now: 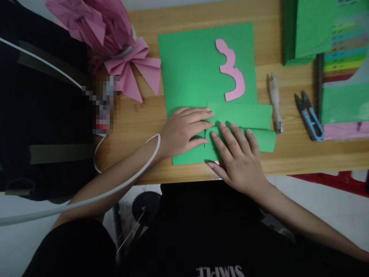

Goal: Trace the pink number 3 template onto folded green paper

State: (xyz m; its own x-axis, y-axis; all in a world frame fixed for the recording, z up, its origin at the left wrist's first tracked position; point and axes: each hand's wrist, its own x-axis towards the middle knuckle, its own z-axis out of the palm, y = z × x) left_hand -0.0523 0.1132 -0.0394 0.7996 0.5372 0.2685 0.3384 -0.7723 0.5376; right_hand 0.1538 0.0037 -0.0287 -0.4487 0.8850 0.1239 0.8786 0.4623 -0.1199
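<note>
A green paper sheet (196, 65) lies on the wooden table (144, 123), with a pink cut-out shaped like a 3 (230, 71) on it. Its near part is cut into strips (245, 115) that stick out to the right. My left hand (184, 130) lies flat on the sheet's near left part, fingers stretched out. My right hand (236, 154) presses flat on the lower strip, fingers spread, touching the left hand's fingertips.
A white pen-like tool (275, 102) and small blue snips (309, 115) lie to the right. Stacks of green and coloured paper (331, 46) fill the far right. Pink folded paper bows (127, 57) sit at the far left. A white cable (115, 184) crosses my left forearm.
</note>
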